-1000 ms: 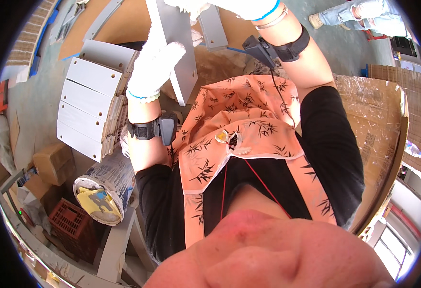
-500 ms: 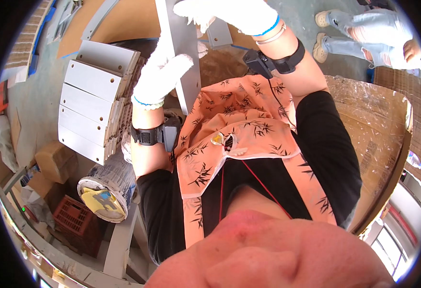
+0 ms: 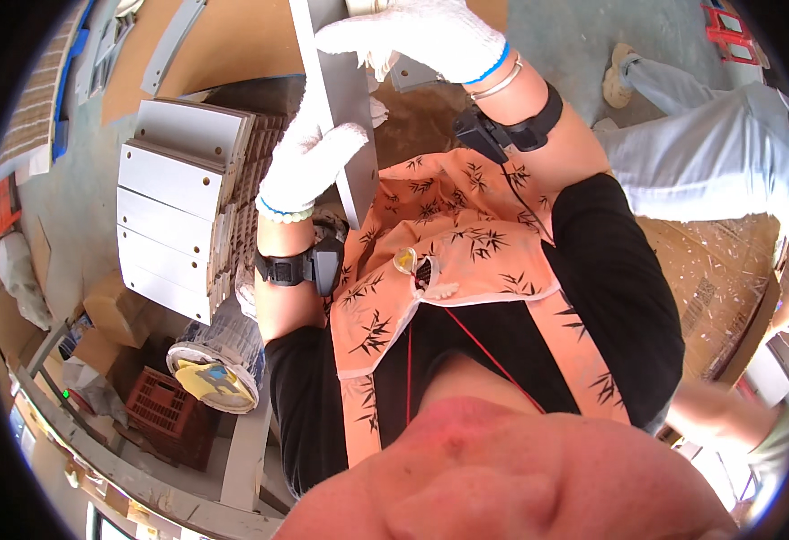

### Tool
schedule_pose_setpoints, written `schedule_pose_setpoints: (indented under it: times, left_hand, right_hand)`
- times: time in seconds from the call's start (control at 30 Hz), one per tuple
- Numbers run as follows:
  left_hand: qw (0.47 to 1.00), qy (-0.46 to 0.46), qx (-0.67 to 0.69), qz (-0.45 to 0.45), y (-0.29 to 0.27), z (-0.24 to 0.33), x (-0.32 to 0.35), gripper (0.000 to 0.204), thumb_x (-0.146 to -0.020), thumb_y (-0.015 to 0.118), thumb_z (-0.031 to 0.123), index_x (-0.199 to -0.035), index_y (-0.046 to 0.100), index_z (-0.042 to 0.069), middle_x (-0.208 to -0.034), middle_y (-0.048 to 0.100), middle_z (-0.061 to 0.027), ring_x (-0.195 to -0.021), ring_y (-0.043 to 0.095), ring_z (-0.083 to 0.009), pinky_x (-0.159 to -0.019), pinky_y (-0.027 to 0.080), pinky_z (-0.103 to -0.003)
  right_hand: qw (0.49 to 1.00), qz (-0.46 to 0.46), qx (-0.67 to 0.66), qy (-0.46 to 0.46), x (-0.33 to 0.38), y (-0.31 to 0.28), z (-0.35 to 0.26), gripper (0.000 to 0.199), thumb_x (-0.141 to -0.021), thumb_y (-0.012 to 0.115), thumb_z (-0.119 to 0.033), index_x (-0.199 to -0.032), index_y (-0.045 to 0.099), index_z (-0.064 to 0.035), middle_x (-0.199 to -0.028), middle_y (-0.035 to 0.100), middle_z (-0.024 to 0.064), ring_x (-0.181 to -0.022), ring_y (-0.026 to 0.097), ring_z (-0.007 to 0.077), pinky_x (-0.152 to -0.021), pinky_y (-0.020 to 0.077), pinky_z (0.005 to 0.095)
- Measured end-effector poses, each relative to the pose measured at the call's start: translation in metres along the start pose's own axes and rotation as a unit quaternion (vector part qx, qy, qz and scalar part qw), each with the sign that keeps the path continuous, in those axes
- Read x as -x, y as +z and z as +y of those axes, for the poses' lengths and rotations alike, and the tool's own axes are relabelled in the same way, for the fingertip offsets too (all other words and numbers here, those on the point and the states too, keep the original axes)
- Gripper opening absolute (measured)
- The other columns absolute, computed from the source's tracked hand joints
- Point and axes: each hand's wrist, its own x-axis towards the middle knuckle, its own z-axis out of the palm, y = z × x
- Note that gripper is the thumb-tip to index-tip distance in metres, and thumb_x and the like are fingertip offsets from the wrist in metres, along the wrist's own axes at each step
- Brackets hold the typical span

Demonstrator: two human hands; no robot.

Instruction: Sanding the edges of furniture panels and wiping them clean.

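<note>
My left hand [image 3: 309, 171], in a white knit glove, grips a long grey panel [image 3: 339, 99] with a pale edge. Its thumb lies across the near face, and fingertips show past the far side. The panel stands tilted in front of my apron, its upper end cut off by the picture's edge. My right hand [image 3: 426, 40], also gloved, is at the panel's upper part. One finger stretches over the panel and the others curl under; what they hold, if anything, is hidden. A cream-coloured object [image 3: 367, 6] shows just above that hand.
Several pale panels with holes [image 3: 170, 193] are stacked at my left. Below stand a plastic-wrapped bucket [image 3: 219, 360] and a brown crate [image 3: 170, 400]. A person in light jeans [image 3: 709, 153] is close at my right, beside a cardboard sheet [image 3: 709, 270]. A red stool [image 3: 732, 36] stands far right.
My right hand has moved slightly left and down along the panel. My left hand still grips it. The person at the right has come nearer, behind my right arm.
</note>
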Motion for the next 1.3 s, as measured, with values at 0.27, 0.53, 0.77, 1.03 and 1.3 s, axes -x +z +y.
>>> schedule_pose_setpoints:
  times: [0.27,0.53,0.77,1.03,1.3]
  left_hand:
    - [0.998,-0.040,0.045,0.011,0.006,0.001,-0.005,0.059,-0.094,0.062,0.011,-0.147,0.040,0.000,-0.126,0.062,-0.0136,-0.114,0.060,-0.0230,-0.099,0.049,-0.039]
    - [0.999,-0.028,0.032,0.018,0.005,0.002,0.000,0.062,-0.094,0.061,0.010,-0.150,0.036,0.001,-0.128,0.061,-0.0144,-0.115,0.060,-0.0240,-0.097,0.049,-0.038]
    - [0.999,-0.041,0.023,0.011,0.005,0.004,0.001,0.060,-0.094,0.061,0.010,-0.148,0.038,0.001,-0.128,0.061,-0.0160,-0.115,0.061,-0.0243,-0.096,0.050,-0.038]
    - [0.999,-0.018,0.036,0.003,0.004,0.003,0.003,0.059,-0.094,0.061,0.008,-0.148,0.038,0.000,-0.127,0.061,-0.0163,-0.115,0.061,-0.0245,-0.099,0.050,-0.039]
    - [1.000,-0.027,0.009,0.012,0.003,0.003,0.005,0.058,-0.094,0.062,0.007,-0.146,0.040,0.000,-0.125,0.062,-0.0151,-0.113,0.061,-0.0234,-0.099,0.050,-0.038]
  right_hand:
    - [0.994,-0.002,-0.007,0.112,-0.001,-0.006,-0.013,0.097,-0.084,0.077,-0.017,-0.155,0.014,0.0030,-0.096,0.061,0.0118,-0.069,0.063,0.0122,-0.057,0.0526,0.0243]
    - [0.998,0.008,-0.052,0.027,0.000,-0.004,0.005,0.089,-0.083,0.076,-0.011,-0.153,0.023,0.0033,-0.096,0.061,0.0101,-0.076,0.064,0.0109,-0.060,0.0547,0.0246]
    - [0.998,0.004,-0.055,0.027,0.002,-0.001,-0.011,0.085,-0.082,0.077,-0.012,-0.150,0.027,0.0023,-0.086,0.064,0.0085,-0.069,0.065,0.0129,-0.056,0.0543,0.0248]
    - [0.993,0.013,0.027,0.113,0.003,0.008,-0.024,0.090,-0.081,0.078,-0.019,-0.149,0.023,0.0024,-0.081,0.065,0.0136,-0.061,0.065,0.0155,-0.051,0.0534,0.0256]
    - [1.000,-0.022,0.007,0.000,0.000,0.003,-0.001,0.059,-0.083,0.076,-0.019,-0.125,0.040,-0.0001,-0.082,0.062,0.0112,-0.063,0.064,0.0148,-0.052,0.0516,0.0262]
